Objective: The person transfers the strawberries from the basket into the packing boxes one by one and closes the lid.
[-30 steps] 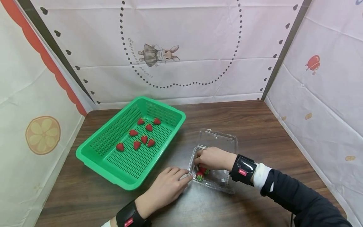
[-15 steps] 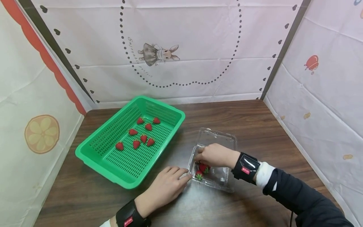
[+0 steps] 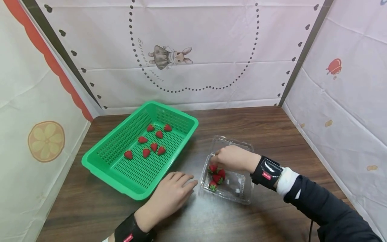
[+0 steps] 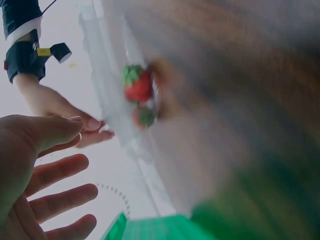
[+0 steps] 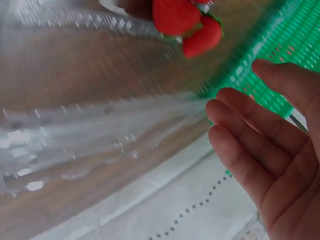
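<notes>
Strawberries (image 3: 216, 175) sit in clear plastic clamshell (image 3: 234, 188) beside perforated green basket (image 3: 133, 174).

Head view high, looking down; wrist views close, blurred; all share clear box (image 3: 232, 183) strawberries (image 3: 216, 174).

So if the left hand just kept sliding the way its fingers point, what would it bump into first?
Most likely the clear box. The left hand lies flat on the table, fingers pointing right toward the box's near corner, with a small gap between. The green basket sits just beside that line, so depth leaves some doubt.
</notes>
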